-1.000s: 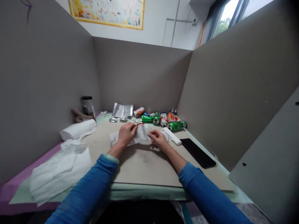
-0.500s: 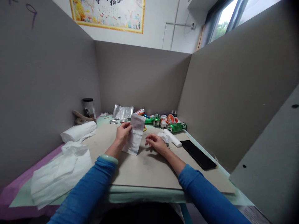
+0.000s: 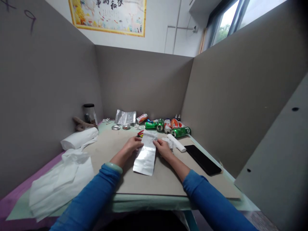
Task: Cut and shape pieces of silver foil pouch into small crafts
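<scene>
Between my hands is a long strip of silvery aluminium sheet [image 3: 146, 157], tilted with its lower end toward me. My left hand [image 3: 132, 146] pinches its left edge near the upper half. On the opposite edge, the fingers of my right hand [image 3: 163, 148] close on the strip. Just behind it lies a red and yellow handled tool [image 3: 140, 133], partly hidden by the strip and my left hand. A crumpled white tissue [image 3: 168, 141] and a white roll [image 3: 176, 143] lie beyond my right hand.
Several drink cans, among them a green can [image 3: 181, 132], lie at the back right. A bent metal sheet [image 3: 125, 117] and a can end [image 3: 115, 127] are back left. A black phone-like slab [image 3: 202, 160] lies right. White cloth [image 3: 64, 183], a paper roll [image 3: 79, 138] and a jar [image 3: 89, 114] stand left.
My right hand has moved in and taken hold of the strip's right edge. The strip has shifted right and toward me, now showing a shinier face. The view has shifted slightly.
</scene>
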The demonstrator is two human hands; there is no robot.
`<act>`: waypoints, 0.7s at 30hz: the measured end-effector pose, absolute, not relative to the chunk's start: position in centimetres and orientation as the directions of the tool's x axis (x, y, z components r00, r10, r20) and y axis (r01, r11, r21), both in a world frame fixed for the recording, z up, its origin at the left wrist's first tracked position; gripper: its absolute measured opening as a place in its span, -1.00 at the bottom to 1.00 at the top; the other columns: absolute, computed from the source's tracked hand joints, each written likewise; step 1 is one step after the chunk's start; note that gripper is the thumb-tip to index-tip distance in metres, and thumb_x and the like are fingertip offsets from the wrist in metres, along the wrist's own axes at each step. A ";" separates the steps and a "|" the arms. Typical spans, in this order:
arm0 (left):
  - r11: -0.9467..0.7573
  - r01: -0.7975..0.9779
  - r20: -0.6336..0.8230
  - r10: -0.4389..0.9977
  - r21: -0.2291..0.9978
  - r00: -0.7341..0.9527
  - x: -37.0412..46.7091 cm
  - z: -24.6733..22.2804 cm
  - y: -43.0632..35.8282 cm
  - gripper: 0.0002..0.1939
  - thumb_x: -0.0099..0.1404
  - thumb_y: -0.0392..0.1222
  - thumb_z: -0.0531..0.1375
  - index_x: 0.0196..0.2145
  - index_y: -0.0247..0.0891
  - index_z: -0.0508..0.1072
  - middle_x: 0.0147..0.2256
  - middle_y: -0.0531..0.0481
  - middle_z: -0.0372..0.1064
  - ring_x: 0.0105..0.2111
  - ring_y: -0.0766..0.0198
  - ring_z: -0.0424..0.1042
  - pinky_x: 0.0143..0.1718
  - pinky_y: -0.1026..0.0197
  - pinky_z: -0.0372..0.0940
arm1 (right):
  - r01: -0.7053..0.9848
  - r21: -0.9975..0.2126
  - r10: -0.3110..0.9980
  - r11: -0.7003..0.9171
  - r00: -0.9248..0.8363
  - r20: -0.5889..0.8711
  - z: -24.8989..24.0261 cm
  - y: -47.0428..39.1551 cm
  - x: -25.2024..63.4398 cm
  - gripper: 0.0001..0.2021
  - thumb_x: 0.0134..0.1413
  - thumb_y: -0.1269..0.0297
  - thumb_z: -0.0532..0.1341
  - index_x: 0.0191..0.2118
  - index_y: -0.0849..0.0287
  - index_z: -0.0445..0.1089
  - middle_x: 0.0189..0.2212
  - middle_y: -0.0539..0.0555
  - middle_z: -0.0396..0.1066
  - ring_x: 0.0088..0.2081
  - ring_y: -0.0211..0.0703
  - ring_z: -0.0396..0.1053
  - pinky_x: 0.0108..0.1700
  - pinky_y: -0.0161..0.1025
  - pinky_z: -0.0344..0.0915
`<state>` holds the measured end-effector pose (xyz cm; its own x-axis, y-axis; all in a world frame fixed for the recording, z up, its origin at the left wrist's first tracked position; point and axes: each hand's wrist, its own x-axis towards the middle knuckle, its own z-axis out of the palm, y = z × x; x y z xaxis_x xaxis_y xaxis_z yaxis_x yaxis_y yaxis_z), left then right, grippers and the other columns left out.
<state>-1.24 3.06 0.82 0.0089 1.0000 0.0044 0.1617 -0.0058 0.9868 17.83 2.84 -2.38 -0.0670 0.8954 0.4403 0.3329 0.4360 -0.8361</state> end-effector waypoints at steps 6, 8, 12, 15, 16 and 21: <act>-0.408 0.649 0.553 0.833 0.642 -0.023 -1.9 1.5 3.1 -0.75 0.02 -0.19 0.25 -0.31 -0.27 0.35 -0.30 -0.04 0.36 -0.29 0.18 0.39 -0.26 0.15 0.29 | 0.757 -0.559 0.907 0.338 -0.105 0.407 -1.7 1.7 17.6 -0.69 -0.03 0.01 0.19 -0.47 0.18 0.37 -0.55 0.05 0.38 -0.46 -0.17 0.29 -0.42 -0.31 0.05; -0.530 0.711 0.588 0.783 0.462 0.202 -2.0 1.4 2.9 -0.73 0.02 -0.20 0.26 -0.26 -0.25 0.39 -0.24 -0.07 0.37 -0.19 0.12 0.37 -0.15 0.12 0.26 | 0.847 -0.442 0.920 0.295 -0.127 0.371 -1.5 1.2 17.3 -0.69 -0.06 0.00 0.22 -0.34 0.16 0.42 -0.45 0.11 0.45 -0.39 -0.10 0.36 -0.39 -0.29 0.07; -0.632 0.717 0.278 0.774 0.293 0.569 -1.9 0.9 2.1 -0.49 0.03 -0.02 0.28 -0.06 -0.24 0.38 -0.01 -0.18 0.32 -0.02 -0.01 0.29 -0.02 0.06 0.19 | 0.897 -0.353 0.929 0.264 -0.139 0.342 -1.8 1.2 17.0 -0.59 -0.04 -0.05 0.20 -0.19 0.17 0.41 -0.35 0.18 0.48 -0.31 -0.02 0.41 -0.35 -0.27 0.12; -0.589 0.764 0.107 0.805 0.264 0.583 -1.9 0.7 1.4 -0.42 0.15 0.07 0.19 0.09 -0.19 0.27 0.15 -0.16 0.16 0.14 -0.03 0.13 0.11 -0.04 0.04 | 0.878 -0.393 0.925 0.275 -0.129 0.359 -1.7 1.5 17.4 -0.57 0.00 -0.03 0.19 -0.11 0.20 0.39 -0.37 0.17 0.49 -0.32 -0.03 0.41 -0.34 -0.26 0.14; -0.572 0.779 0.088 0.817 0.255 0.571 -2.0 0.7 1.3 -0.41 0.17 0.09 0.16 0.11 -0.17 0.24 0.16 -0.15 0.14 0.16 -0.03 0.09 0.13 -0.07 -0.01 | 0.862 -0.424 0.921 0.279 -0.116 0.371 -1.4 1.6 17.7 -0.57 0.02 -0.02 0.17 -0.10 0.21 0.38 -0.38 0.16 0.49 -0.32 -0.05 0.41 -0.34 -0.27 0.14; -0.553 0.809 0.090 0.833 0.201 0.546 -2.1 0.8 0.8 -0.39 0.19 0.17 0.12 0.10 -0.19 0.27 0.19 -0.18 0.09 0.18 -0.08 0.03 0.14 -0.13 -0.08 | 0.887 -0.444 0.895 0.127 0.091 0.437 1.4 1.4 20.7 -0.70 0.12 0.06 0.07 -0.25 0.14 0.42 -0.36 0.13 0.48 -0.30 -0.11 0.41 -0.31 -0.28 0.16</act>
<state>-2.10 0.84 0.77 0.5464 0.8327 0.0898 0.8089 -0.5525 0.2011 20.70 1.38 1.37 0.0908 0.8947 0.4374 0.8872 0.1269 -0.4437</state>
